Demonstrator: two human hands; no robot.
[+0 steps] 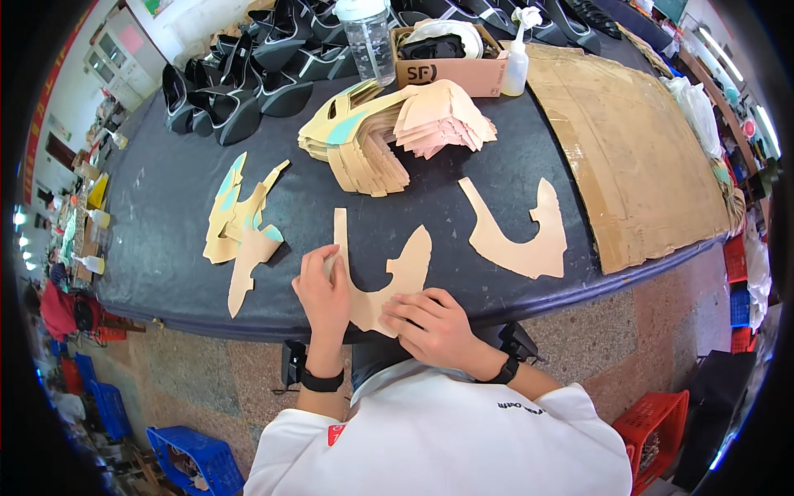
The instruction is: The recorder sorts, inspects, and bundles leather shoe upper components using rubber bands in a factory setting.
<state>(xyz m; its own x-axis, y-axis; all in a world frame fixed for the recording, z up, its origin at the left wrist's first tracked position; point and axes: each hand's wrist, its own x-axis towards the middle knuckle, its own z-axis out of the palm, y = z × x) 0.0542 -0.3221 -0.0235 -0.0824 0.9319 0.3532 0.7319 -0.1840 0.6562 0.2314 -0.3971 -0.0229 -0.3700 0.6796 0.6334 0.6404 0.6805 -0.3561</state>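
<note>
dark table (165, 207) with tan cutouts (517, 236)

Cutout (382, 281) under hands (376, 302) — stack (389, 132) behind

Matt tan leather-like cutout (389, 281) on dark matt table (165, 207).

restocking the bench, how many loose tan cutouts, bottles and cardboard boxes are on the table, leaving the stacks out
loose tan cutouts: 3, one under both hands, one to the right, one to the left
bottles: 2, clear and white squeeze
cardboard boxes: 1
total: 6
</note>
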